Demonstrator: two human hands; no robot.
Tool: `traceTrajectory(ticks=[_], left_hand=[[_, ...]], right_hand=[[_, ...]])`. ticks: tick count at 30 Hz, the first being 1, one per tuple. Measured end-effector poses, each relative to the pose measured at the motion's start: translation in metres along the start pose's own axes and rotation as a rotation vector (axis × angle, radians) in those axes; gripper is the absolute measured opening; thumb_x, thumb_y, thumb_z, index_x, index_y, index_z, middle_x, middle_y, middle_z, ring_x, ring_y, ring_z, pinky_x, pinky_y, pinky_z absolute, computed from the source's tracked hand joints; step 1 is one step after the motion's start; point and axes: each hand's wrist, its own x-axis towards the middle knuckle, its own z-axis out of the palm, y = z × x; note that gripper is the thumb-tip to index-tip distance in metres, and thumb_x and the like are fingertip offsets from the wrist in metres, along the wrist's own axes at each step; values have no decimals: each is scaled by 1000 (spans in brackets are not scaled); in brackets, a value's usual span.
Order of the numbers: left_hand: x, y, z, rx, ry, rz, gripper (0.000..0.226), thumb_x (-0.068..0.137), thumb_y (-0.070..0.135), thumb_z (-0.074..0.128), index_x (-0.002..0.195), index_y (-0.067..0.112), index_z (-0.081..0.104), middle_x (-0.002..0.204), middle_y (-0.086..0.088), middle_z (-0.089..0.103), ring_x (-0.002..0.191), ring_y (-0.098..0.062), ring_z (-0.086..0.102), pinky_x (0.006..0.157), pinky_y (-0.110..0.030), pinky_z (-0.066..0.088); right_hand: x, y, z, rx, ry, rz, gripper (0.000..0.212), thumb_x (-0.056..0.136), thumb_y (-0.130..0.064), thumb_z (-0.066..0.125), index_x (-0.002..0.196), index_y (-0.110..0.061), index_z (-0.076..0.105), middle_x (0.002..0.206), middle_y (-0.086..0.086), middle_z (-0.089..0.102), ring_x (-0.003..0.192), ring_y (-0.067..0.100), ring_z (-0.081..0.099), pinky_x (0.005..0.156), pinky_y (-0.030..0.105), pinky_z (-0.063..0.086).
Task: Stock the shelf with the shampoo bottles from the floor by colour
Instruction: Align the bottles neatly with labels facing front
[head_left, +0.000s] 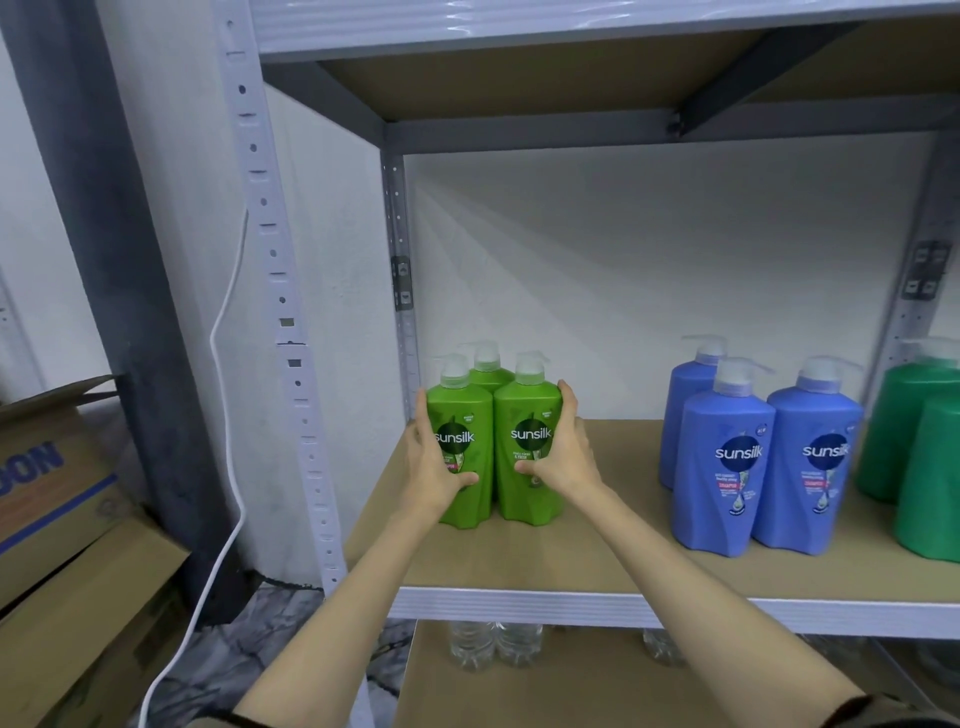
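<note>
Three light green shampoo bottles stand together at the left end of the shelf board (613, 566). My left hand (434, 460) grips the front left green bottle (465, 415) from its left side. My right hand (563, 452) grips the front right green bottle (530, 410) from its right side. The third green bottle (488, 366) stands behind them, mostly hidden. Both held bottles rest upright on the board and touch each other. Three blue shampoo bottles (727, 457) stand upright further right on the same board.
Two dark green bottles (914, 441) stand at the right edge of the shelf. Clear water bottles (493, 644) sit on the shelf below. Cardboard boxes (62, 519) are stacked at the left, beside a hanging white cable (228, 415). Bare board lies between the green and blue groups.
</note>
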Motion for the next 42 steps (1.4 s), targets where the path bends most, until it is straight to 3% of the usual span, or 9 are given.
traceTrajectory(ticks=[5,9,14,19,24,29,36,40,42], left_hand=[[-1,2,-3,-5,34,14,127,60,15,85,145,27,-8,141,-14,22,131,-29,31,110,-42,29],[2,22,-20,-37,322,260,81,76,26,73,141,14,27,138,-11,33,129,-24,28,107,-28,23],[34,70,-28,-69,159,435,31,85,26,63,113,15,57,110,2,52,100,-12,50,92,-31,45],[62,96,10,9,-76,388,35,79,41,67,106,19,61,108,-1,54,91,-14,54,79,-21,44],[73,102,28,19,1,357,33,70,39,76,91,17,65,98,2,55,82,-12,53,66,-8,37],[67,100,30,-76,36,337,12,74,17,71,86,14,67,97,-1,61,84,-16,59,74,-23,51],[63,93,11,-92,-182,350,28,85,11,61,113,10,60,119,-5,59,110,-19,56,90,-13,44],[40,68,10,247,275,707,46,79,43,59,114,13,58,129,-5,51,127,-21,39,107,-29,27],[33,52,14,332,448,686,49,73,54,60,107,19,62,134,-4,49,133,-23,30,108,-39,22]], right_hand=[[3,3,-7,18,-64,-53,120,64,-14,84,146,-30,-2,141,14,35,127,29,41,88,32,42],[14,8,-24,60,-111,-96,109,63,-24,85,145,-26,14,133,8,44,121,24,47,100,36,39],[27,11,-42,248,-186,-97,78,72,-16,79,136,-27,37,111,0,54,90,18,60,63,15,50],[34,22,-40,361,-194,-98,67,71,-9,78,128,-25,45,102,1,60,81,11,62,53,10,47],[39,29,-38,398,-216,-103,64,70,-10,79,120,-33,46,98,-5,61,86,20,67,64,27,57],[38,30,-37,394,-209,-120,62,72,-8,78,120,-33,47,102,2,60,89,28,67,65,29,57],[39,31,-37,430,-231,-135,62,73,-7,76,119,-36,46,105,7,60,85,24,65,67,29,56],[44,24,-52,372,-327,-93,60,79,-9,71,130,-28,44,117,9,55,90,16,60,54,7,45],[50,15,-62,354,-297,-109,52,84,-15,66,130,-28,44,118,4,52,102,15,54,59,9,46]])
